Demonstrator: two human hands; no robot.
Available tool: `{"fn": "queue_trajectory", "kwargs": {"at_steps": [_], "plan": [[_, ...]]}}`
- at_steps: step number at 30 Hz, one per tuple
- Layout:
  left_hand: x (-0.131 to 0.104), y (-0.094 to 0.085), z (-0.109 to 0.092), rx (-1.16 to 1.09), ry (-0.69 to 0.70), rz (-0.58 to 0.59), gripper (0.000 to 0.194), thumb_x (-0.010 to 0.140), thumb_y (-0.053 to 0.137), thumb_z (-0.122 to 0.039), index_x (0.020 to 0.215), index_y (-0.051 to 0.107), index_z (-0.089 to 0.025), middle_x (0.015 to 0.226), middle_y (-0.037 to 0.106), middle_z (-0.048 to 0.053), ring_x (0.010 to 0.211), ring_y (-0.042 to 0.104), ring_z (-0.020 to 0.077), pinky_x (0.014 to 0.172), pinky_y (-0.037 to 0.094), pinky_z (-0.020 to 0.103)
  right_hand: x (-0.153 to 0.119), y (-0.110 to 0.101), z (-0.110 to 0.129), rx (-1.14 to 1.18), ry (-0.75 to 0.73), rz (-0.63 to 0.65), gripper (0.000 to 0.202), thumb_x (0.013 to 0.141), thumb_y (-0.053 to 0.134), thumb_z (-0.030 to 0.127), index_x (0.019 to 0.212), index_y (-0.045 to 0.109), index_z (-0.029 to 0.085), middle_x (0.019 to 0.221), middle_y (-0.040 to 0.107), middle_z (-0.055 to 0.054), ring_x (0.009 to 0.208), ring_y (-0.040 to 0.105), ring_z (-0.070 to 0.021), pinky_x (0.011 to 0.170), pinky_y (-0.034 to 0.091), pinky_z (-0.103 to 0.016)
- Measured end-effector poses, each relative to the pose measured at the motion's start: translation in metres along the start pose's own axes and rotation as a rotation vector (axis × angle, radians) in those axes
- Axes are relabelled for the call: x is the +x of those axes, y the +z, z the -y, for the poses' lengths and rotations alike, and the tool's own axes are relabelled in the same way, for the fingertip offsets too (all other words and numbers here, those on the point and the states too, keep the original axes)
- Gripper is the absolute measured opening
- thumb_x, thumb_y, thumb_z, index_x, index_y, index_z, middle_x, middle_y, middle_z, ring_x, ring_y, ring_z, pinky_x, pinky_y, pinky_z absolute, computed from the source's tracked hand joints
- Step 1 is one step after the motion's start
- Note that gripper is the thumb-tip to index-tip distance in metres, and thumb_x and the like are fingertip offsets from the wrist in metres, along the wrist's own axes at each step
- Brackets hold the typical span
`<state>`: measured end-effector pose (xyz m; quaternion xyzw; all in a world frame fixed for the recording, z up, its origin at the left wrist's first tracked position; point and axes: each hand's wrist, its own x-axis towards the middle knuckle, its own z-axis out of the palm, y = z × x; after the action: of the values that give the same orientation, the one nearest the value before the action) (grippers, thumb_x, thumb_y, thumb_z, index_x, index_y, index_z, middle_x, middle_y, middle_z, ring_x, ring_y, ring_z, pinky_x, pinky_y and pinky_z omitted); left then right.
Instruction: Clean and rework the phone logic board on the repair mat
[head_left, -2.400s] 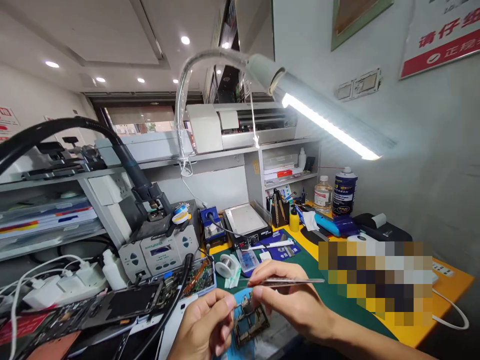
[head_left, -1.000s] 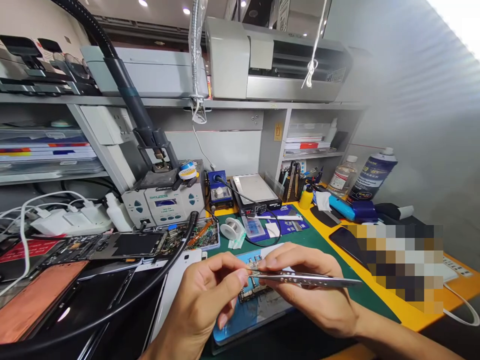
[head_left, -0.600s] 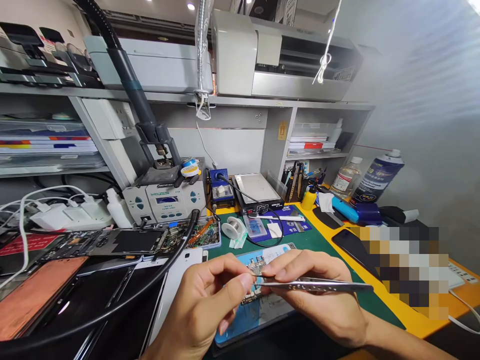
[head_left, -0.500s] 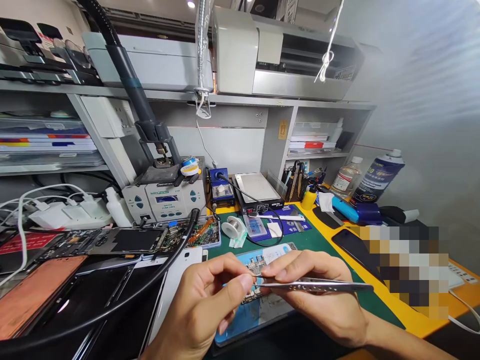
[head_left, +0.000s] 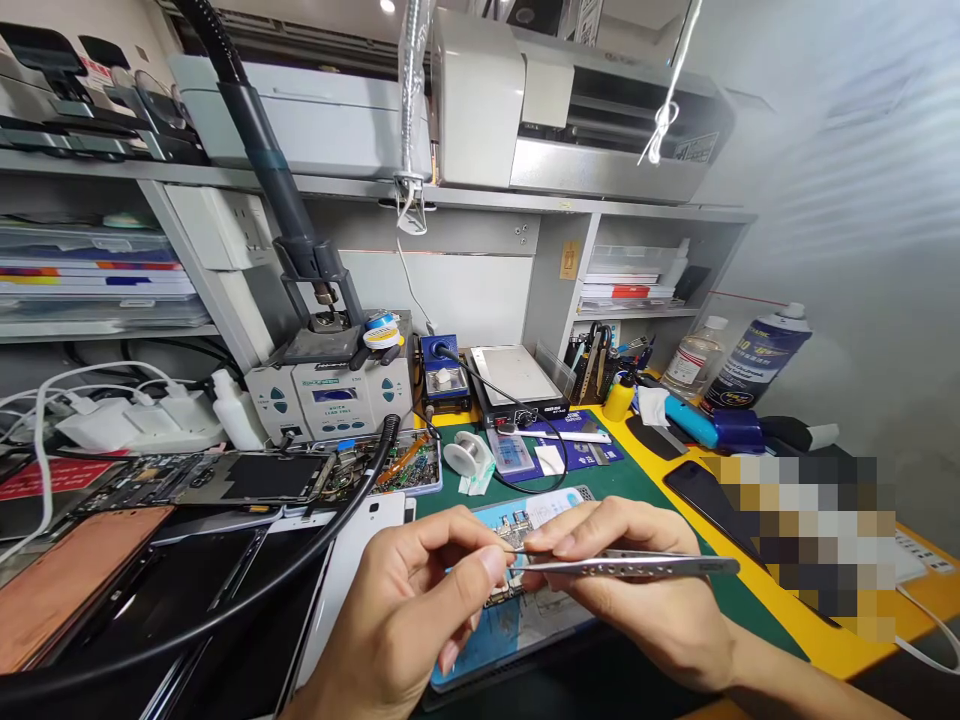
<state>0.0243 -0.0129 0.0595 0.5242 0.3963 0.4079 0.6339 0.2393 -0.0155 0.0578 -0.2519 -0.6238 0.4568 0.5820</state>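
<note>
Metal tweezers (head_left: 637,564) lie across the fingers of my right hand (head_left: 645,590), their tips pointing left. My left hand (head_left: 420,600) pinches with thumb and forefinger right by those tips; whatever is between them is too small to name. Under both hands is a blue repair mat (head_left: 480,640) in a clear tray, bearing a circuit board (head_left: 512,530) partly covered by my fingers. The board's middle is hidden by the hands.
A solder spool (head_left: 465,453) stands on the green mat (head_left: 750,610) behind my hands. The hot-air station (head_left: 337,400) is at the back left, its black hose (head_left: 300,570) crossing the left side. A phone (head_left: 705,500) rests at right.
The tweezers' rear end has shifted slightly left and up. The view has moved a little; both hands otherwise keep nearly the same pose.
</note>
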Motion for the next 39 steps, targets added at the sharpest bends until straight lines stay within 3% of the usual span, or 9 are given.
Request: {"fn": "queue_trajectory", "kwargs": {"at_steps": [12, 17, 24, 34, 39], "plan": [[0.002, 0.0, 0.001, 0.09, -0.011, 0.021, 0.052, 0.086, 0.075, -0.07, 0.08, 0.071, -0.018, 0.06, 0.048, -0.003, 0.053, 0.041, 0.009, 0.047, 0.031, 0.022, 0.001, -0.002, 0.002, -0.003, 0.045, 0.046, 0.017, 0.086, 0.09, 0.01, 0.092, 0.086, 0.025, 0.098, 0.087, -0.007, 0.086, 0.085, -0.0223, 0.077, 0.072, -0.031], [0.001, -0.001, 0.0, 0.029, -0.026, -0.001, 0.052, 0.083, 0.079, -0.068, 0.076, 0.068, -0.018, 0.061, 0.048, -0.003, 0.053, 0.042, 0.0083, 0.046, 0.032, 0.021, 0.0, -0.003, 0.001, -0.002, 0.062, 0.055, 0.017, 0.087, 0.088, 0.008, 0.091, 0.086, 0.024, 0.1, 0.087, -0.007, 0.079, 0.085, -0.021, 0.075, 0.071, -0.03], [0.003, 0.0, -0.006, -0.114, -0.105, -0.023, 0.053, 0.077, 0.085, -0.066, 0.077, 0.068, -0.016, 0.069, 0.055, -0.002, 0.053, 0.043, 0.0054, 0.043, 0.032, 0.017, 0.003, -0.003, 0.001, 0.013, 0.075, 0.042, 0.016, 0.085, 0.091, 0.011, 0.09, 0.087, 0.025, 0.097, 0.087, -0.006, 0.077, 0.085, -0.0221, 0.074, 0.071, -0.03], [0.004, -0.001, -0.004, -0.223, -0.11, -0.037, 0.042, 0.078, 0.085, -0.054, 0.086, 0.077, -0.014, 0.08, 0.064, 0.003, 0.06, 0.049, 0.008, 0.041, 0.036, 0.016, 0.011, -0.009, -0.006, 0.236, 0.296, -0.038, 0.008, 0.085, 0.093, 0.021, 0.085, 0.086, 0.024, 0.097, 0.087, -0.008, 0.065, 0.082, -0.0187, 0.056, 0.059, -0.021], [0.005, -0.003, -0.001, -0.176, -0.11, -0.031, 0.043, 0.075, 0.087, -0.055, 0.084, 0.075, -0.015, 0.069, 0.058, -0.001, 0.051, 0.042, 0.0048, 0.042, 0.032, 0.017, 0.016, -0.007, -0.005, 0.244, 0.336, -0.087, 0.014, 0.079, 0.098, 0.028, 0.081, 0.085, 0.022, 0.088, 0.085, -0.009, 0.06, 0.079, -0.0189, 0.052, 0.055, -0.022]]}}
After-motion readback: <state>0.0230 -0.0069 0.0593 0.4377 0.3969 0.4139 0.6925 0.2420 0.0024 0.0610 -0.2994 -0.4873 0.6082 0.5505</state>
